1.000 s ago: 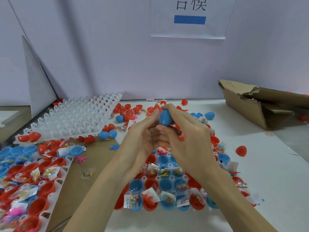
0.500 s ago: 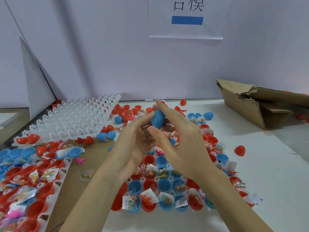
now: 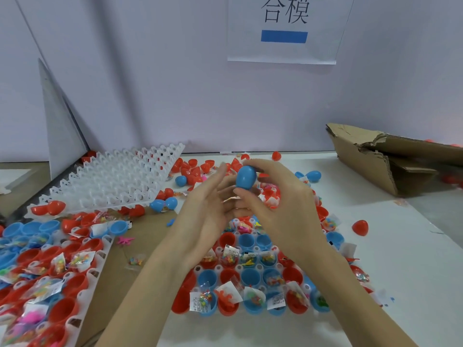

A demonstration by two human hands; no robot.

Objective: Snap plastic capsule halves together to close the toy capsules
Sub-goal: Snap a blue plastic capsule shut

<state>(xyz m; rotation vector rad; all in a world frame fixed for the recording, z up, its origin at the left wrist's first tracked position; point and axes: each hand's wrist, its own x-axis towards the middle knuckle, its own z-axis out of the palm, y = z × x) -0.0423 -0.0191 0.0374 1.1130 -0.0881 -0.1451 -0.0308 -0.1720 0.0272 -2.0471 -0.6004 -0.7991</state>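
Smooth, glossy blue egg-shaped capsule (image 3: 246,177) held above white cell tray (image 3: 250,249), halves closed. Grip of right hand (image 3: 278,209) clamped on capsule. Left hand (image 3: 210,209) now drawn off capsule, fingers straightened, grip apart. Corrugated cardboard box (image 3: 375,161) seen right of tray on tabletop (image 3: 413,259).

place: toy-assembly workbench | evidence: wall sign (image 3: 283,28); capsule trays (image 3: 112,181); cardboard box (image 3: 390,159)
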